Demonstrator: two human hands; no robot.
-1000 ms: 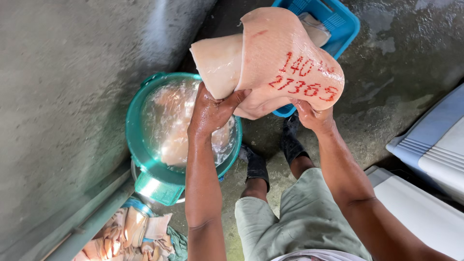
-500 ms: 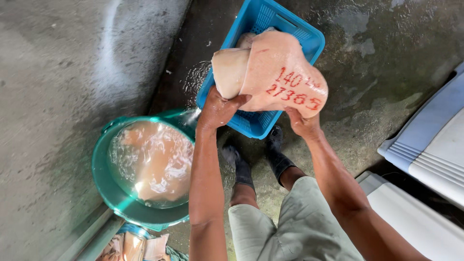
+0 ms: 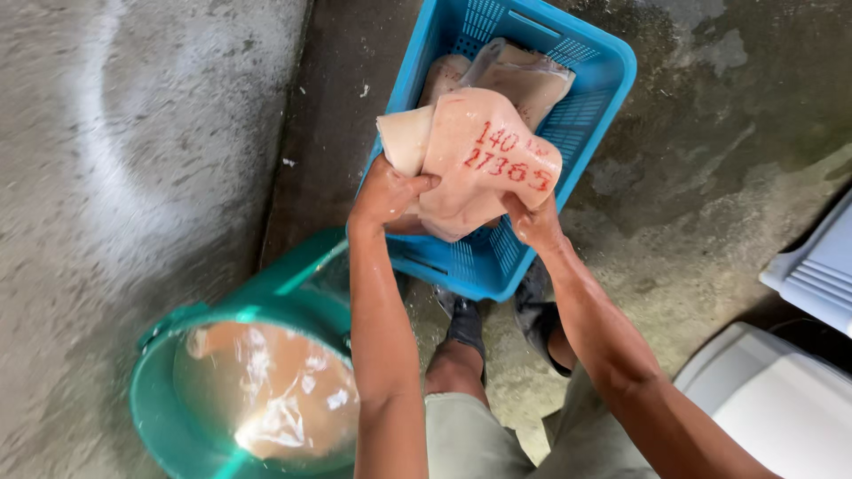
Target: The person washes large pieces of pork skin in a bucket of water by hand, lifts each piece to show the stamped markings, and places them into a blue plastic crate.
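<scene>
Meat-handling work area, likely a butchery or market back space. Indicators: bare wet concrete floor (image 3: 710, 204); blue plastic crate (image 3: 586, 98) holding raw slabs of pork skin (image 3: 479, 160) stamped in red ink; green tub (image 3: 222, 355) of cloudy rinse water.

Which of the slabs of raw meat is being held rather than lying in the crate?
The slab with red stamped marks on its skin, gripped by the left hand and right hand. The unmarked slab lies in the blue crate.

the person's left hand (image 3: 383, 191) and right hand (image 3: 532, 222) are bare and wet, the forearms unsleeved, with grey-green shorts (image 3: 470, 439) and dark wet shoes (image 3: 465, 321) below.
</scene>
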